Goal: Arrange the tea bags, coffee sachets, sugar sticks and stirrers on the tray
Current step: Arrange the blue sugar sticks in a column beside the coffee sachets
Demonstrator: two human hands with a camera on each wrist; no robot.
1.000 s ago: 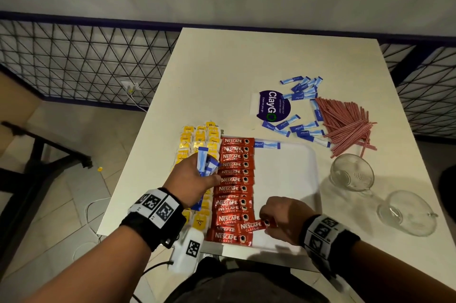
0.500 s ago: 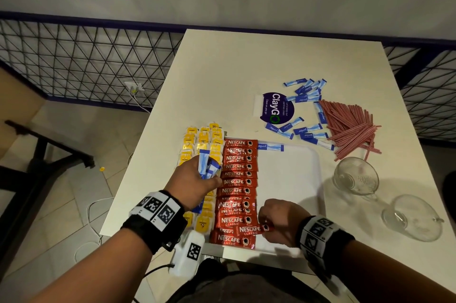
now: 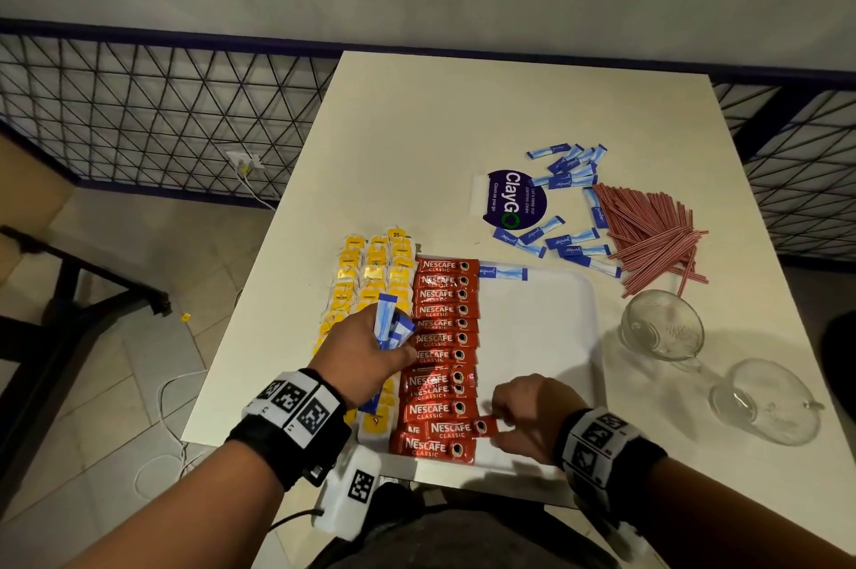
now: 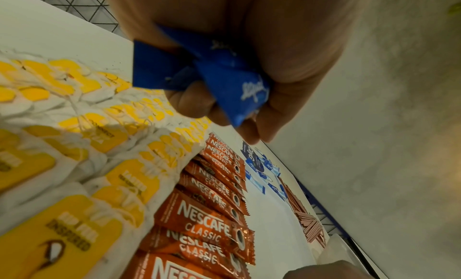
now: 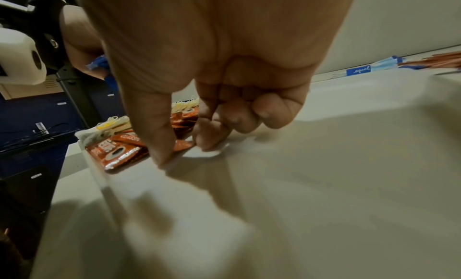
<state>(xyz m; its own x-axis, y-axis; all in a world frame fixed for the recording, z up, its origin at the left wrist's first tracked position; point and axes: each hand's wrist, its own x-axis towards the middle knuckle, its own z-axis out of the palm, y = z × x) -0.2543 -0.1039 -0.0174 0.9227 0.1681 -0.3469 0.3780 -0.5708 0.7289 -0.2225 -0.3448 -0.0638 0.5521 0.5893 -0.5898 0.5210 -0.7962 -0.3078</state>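
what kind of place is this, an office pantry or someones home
Probably an office or shared pantry, not a home: the ClayGo sticker on the table urges keeping pantries clean, and bulk coffee sachets, tea bags and stirrers suggest a drinks station.

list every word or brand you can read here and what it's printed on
"NESCAFE CLASSIC": red coffee sachets on the tray.
"equal": blue sugar stick on the tray; also on the sugar sticks in the left hand.
"ClayGO", "Clean as you go": round purple sticker on the table; its smaller lines are too small to read.
Yellow tea bag tags: print blurred, not readable.
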